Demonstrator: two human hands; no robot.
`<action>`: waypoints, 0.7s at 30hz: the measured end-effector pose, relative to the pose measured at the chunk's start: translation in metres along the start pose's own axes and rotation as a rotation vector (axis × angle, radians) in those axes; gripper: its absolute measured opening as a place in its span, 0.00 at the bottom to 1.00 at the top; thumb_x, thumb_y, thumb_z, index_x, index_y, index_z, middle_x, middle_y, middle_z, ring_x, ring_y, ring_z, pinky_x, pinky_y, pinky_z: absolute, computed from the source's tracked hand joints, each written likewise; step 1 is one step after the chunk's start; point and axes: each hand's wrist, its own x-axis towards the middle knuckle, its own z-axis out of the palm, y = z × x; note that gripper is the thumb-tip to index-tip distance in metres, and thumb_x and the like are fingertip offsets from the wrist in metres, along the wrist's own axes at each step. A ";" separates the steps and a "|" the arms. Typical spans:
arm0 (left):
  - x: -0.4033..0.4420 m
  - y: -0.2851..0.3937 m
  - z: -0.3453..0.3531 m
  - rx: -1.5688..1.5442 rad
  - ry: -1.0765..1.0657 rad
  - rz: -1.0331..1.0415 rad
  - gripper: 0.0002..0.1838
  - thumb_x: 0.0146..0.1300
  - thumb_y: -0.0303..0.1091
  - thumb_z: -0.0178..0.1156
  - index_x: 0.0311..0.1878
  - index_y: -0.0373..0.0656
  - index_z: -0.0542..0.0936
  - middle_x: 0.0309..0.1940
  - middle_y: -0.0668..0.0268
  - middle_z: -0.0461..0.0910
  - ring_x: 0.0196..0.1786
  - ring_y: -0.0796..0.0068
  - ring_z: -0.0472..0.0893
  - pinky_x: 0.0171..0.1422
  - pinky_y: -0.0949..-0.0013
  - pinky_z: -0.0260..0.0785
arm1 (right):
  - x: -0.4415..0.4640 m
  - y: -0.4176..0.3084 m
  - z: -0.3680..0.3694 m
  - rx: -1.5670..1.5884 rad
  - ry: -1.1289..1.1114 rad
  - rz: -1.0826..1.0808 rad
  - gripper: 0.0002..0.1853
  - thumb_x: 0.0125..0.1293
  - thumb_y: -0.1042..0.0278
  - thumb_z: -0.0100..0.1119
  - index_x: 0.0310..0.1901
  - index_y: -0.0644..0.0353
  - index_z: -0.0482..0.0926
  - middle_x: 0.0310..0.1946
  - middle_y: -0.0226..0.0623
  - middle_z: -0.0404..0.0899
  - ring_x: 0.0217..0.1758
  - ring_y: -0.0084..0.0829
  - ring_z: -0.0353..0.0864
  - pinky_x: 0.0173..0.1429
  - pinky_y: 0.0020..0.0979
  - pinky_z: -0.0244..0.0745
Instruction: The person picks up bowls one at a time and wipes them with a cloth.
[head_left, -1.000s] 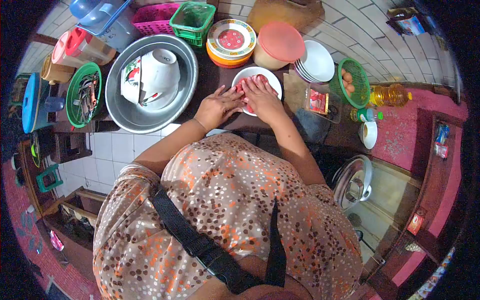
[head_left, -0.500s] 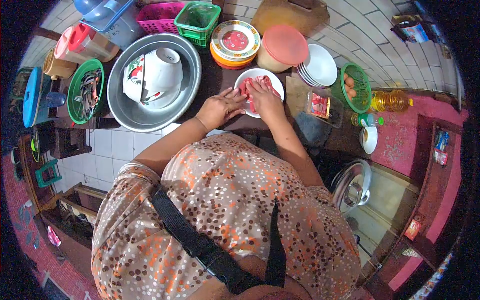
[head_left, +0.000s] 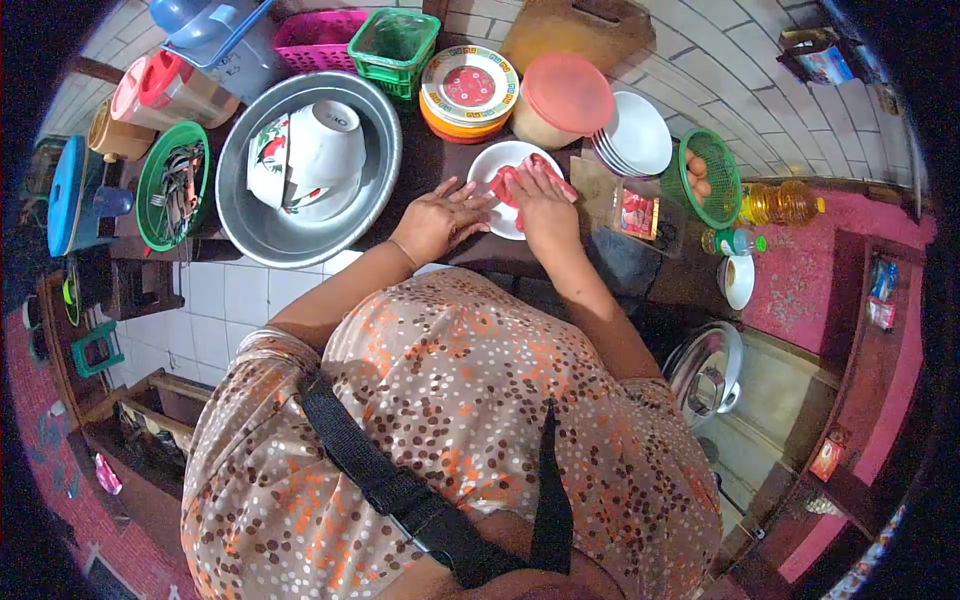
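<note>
A white plate (head_left: pixel 485 165) lies near the front edge of the dark table. On it is a red cloth (head_left: pixel 503 190), bunched and partly covered by my right hand (head_left: pixel 545 210), which presses down on it with bent fingers. My left hand (head_left: pixel 436 225) grips the plate's left rim, thumb low and fingers at the edge. The undersides of both hands are hidden.
Left stands a metal basin (head_left: pixel 385 210) with white bowls, beside a green basket (head_left: pixel 148 205) of cutlery. Behind are stacked patterned plates (head_left: pixel 440 75) and a red-lidded tub (head_left: pixel 567 92). Rightward are stacked white dishes (head_left: pixel 640 130), an egg basket (head_left: pixel 722 205) and oil bottles (head_left: pixel 780 203).
My right hand has slid to the right across the plate, dragging the cloth along and baring the plate's left part. My left hand stays at the rim.
</note>
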 end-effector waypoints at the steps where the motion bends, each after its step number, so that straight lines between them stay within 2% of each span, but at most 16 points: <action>1: -0.001 -0.002 0.001 0.004 -0.012 0.025 0.17 0.70 0.47 0.67 0.57 0.52 0.88 0.63 0.68 0.85 0.70 0.64 0.81 0.79 0.51 0.68 | 0.001 -0.001 0.005 0.000 -0.001 -0.002 0.30 0.66 0.68 0.60 0.71 0.52 0.77 0.74 0.41 0.75 0.80 0.44 0.69 0.78 0.44 0.69; 3: -0.002 -0.003 0.006 -0.046 -0.024 -0.010 0.16 0.70 0.46 0.67 0.56 0.51 0.88 0.65 0.69 0.84 0.70 0.62 0.81 0.80 0.51 0.68 | 0.006 -0.003 0.018 -0.004 0.133 0.037 0.30 0.67 0.68 0.57 0.72 0.52 0.75 0.75 0.42 0.73 0.81 0.46 0.68 0.80 0.47 0.67; 8: -0.001 -0.001 0.007 -0.121 -0.025 -0.055 0.15 0.70 0.43 0.66 0.56 0.51 0.88 0.67 0.68 0.82 0.71 0.59 0.80 0.80 0.51 0.68 | 0.016 -0.010 0.044 0.113 0.100 0.056 0.30 0.69 0.68 0.55 0.74 0.53 0.73 0.76 0.42 0.72 0.81 0.46 0.67 0.82 0.45 0.64; 11: -0.001 -0.005 0.004 -0.024 -0.023 0.036 0.18 0.67 0.39 0.66 0.59 0.53 0.87 0.68 0.65 0.81 0.72 0.59 0.79 0.81 0.51 0.68 | 0.014 -0.014 0.031 0.182 0.056 0.043 0.30 0.70 0.65 0.53 0.75 0.52 0.72 0.76 0.42 0.72 0.81 0.46 0.68 0.81 0.43 0.67; 13: -0.003 -0.008 0.004 0.055 -0.064 0.102 0.22 0.65 0.35 0.63 0.64 0.54 0.85 0.70 0.64 0.80 0.73 0.60 0.78 0.81 0.51 0.67 | 0.008 -0.010 0.031 0.198 -0.030 -0.010 0.29 0.70 0.66 0.54 0.74 0.52 0.74 0.75 0.41 0.73 0.80 0.46 0.70 0.80 0.43 0.68; 15: -0.004 -0.007 0.002 0.078 -0.063 0.114 0.23 0.66 0.34 0.61 0.65 0.53 0.84 0.69 0.64 0.81 0.73 0.60 0.78 0.81 0.52 0.67 | 0.001 -0.006 0.026 0.216 -0.007 -0.017 0.28 0.69 0.66 0.54 0.71 0.52 0.77 0.75 0.40 0.74 0.79 0.45 0.72 0.79 0.45 0.69; 19: -0.008 -0.011 0.003 0.093 -0.034 0.169 0.24 0.68 0.33 0.56 0.67 0.51 0.82 0.69 0.65 0.81 0.74 0.62 0.77 0.82 0.54 0.67 | 0.000 -0.003 0.009 0.088 0.010 0.060 0.27 0.69 0.67 0.54 0.70 0.52 0.79 0.74 0.40 0.74 0.80 0.44 0.70 0.78 0.50 0.68; 21: -0.010 -0.010 0.006 0.070 -0.041 0.161 0.24 0.68 0.32 0.57 0.67 0.51 0.82 0.69 0.64 0.81 0.73 0.62 0.78 0.81 0.55 0.68 | 0.006 -0.001 0.016 0.007 0.145 0.071 0.27 0.69 0.68 0.54 0.71 0.53 0.78 0.75 0.41 0.74 0.80 0.46 0.69 0.81 0.50 0.64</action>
